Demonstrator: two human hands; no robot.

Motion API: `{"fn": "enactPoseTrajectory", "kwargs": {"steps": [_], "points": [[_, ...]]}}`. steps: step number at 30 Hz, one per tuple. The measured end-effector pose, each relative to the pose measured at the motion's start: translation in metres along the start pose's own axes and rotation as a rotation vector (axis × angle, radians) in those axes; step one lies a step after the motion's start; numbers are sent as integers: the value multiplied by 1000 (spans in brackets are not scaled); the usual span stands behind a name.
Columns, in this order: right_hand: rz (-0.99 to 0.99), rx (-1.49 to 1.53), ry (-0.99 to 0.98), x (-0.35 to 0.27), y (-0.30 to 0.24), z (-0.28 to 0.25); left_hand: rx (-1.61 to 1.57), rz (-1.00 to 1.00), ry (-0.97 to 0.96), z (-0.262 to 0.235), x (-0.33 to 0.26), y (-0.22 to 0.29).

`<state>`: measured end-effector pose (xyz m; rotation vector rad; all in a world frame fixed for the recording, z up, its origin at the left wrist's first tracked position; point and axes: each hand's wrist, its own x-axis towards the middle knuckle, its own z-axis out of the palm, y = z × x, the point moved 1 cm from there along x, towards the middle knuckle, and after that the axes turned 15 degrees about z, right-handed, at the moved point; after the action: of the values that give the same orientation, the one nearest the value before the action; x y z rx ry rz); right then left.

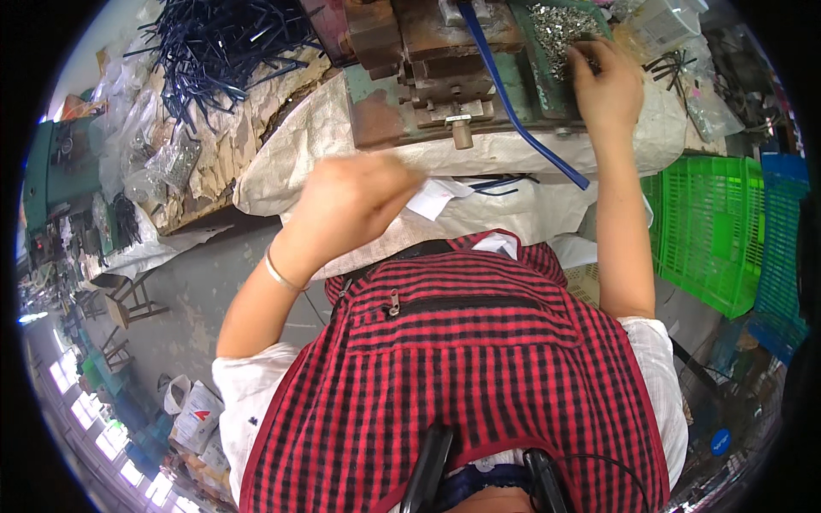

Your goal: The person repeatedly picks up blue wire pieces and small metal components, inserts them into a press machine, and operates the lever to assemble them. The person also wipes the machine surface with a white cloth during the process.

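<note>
My right hand (pixel 609 90) reaches into a green tray (pixel 547 98) of small shiny metal pieces (pixel 560 34). Its fingers are curled down at the pieces, and what they pinch, if anything, is hidden. My left hand (pixel 355 201), blurred at the fingertips, is closed in front of the machine; I cannot make out anything in it. Between the hands stands a worn metal machine (pixel 428 81) with a rusty block on a green base. A long blue strip (pixel 505 90) runs from its top down toward me, its end overhanging the front edge.
A heap of dark blue strips (pixel 222 51) lies at the left on a worn wooden bench (pixel 205 162). Pale woven sacking (pixel 291 162) lies under the machine. Green plastic crates (pixel 710 231) stand at the right. A clear plastic tub (pixel 667 21) is at the far right.
</note>
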<state>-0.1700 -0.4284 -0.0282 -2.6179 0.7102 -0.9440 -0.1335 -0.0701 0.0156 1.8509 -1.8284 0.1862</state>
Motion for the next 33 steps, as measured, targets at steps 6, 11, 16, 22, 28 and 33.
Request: {"fn": "enactPoseTrajectory", "kwargs": {"steps": [6,11,16,22,28,33], "points": [[213,301,-50,-4,0,6,156,-214,-731,104,-76,-22],[356,581,-73,-1,11,10,-76,-440,-465,97,-78,-17],[399,575,-54,-9,11,3,-136,-662,-668,99,-43,-1],[421,1002,-273,-16,-58,-33,-194,-523,-496,99,-47,7],[477,1234,-407,10,-129,-48,-1365,-1042,239,-9,-51,-9],[555,1491,-368,-2,-147,-51,-1580,-976,569,-17,-54,-13]]}}
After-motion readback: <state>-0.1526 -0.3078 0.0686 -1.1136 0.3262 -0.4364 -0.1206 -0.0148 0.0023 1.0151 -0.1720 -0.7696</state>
